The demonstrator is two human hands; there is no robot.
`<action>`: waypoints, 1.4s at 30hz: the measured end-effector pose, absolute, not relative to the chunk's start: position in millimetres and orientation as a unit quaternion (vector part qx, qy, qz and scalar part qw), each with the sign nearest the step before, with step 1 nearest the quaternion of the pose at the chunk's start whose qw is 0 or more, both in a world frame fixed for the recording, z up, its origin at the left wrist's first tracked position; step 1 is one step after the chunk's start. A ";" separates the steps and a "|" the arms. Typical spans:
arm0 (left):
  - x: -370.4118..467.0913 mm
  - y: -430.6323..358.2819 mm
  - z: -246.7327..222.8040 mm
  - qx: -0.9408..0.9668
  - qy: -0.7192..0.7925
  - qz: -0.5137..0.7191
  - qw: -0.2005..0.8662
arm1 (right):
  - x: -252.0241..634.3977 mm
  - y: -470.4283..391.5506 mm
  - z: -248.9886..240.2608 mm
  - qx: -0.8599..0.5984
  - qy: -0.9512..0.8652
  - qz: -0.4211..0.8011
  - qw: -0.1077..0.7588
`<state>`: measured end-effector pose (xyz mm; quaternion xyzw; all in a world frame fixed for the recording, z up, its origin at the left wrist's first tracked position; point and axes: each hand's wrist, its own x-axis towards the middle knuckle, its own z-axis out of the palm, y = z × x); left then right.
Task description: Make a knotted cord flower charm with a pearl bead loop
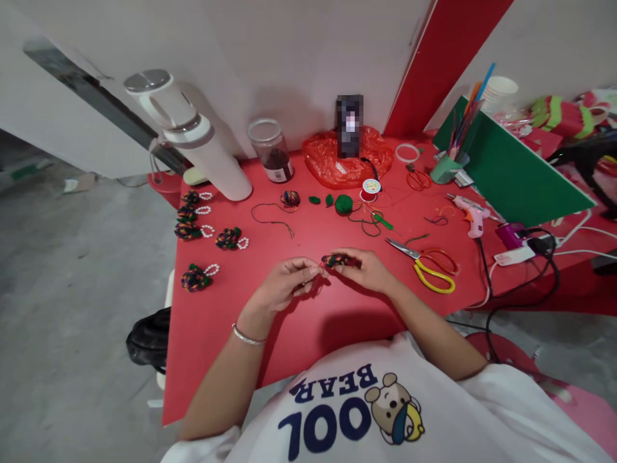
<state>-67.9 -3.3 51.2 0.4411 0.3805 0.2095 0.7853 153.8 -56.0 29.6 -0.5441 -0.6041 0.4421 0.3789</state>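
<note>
Near the front of the red table [308, 347], my right hand [365, 271] is closed around a dark, multicoloured knitted yarn piece [334, 260]. At the left end of that piece, the fingertips of my left hand [292, 283] are pinched together. A tiny reddish bit shows between them, too small to name. To the left lie several finished-looking yarn pieces with white bead loops, such as this yarn charm [195, 278]. A multicoloured yarn ball [290, 198] and a green yarn ball [344, 204] sit farther back. Scissors [419, 257] with red and yellow handles rest right of my right hand.
A white tumbler [207, 154], a clear jar [272, 154] and a red plastic bag [321, 161] with a phone [349, 132] line the back. A thread spool [371, 188], green-handled hook [383, 221], pink glue gun [472, 214], power strip [513, 256] and cables occupy the right.
</note>
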 end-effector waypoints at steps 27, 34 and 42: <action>-49.7 28.7 16.4 0.402 0.401 0.223 0.792 | 177.9 -40.7 8.7 -0.476 -0.564 0.622 0.261; -51.3 28.1 12.5 0.419 0.398 0.209 0.789 | 176.1 -37.3 1.5 -0.452 -0.603 0.582 0.306; -52.0 26.3 13.2 0.423 0.408 0.199 0.784 | 171.5 -37.7 1.9 -0.499 -0.638 0.503 0.302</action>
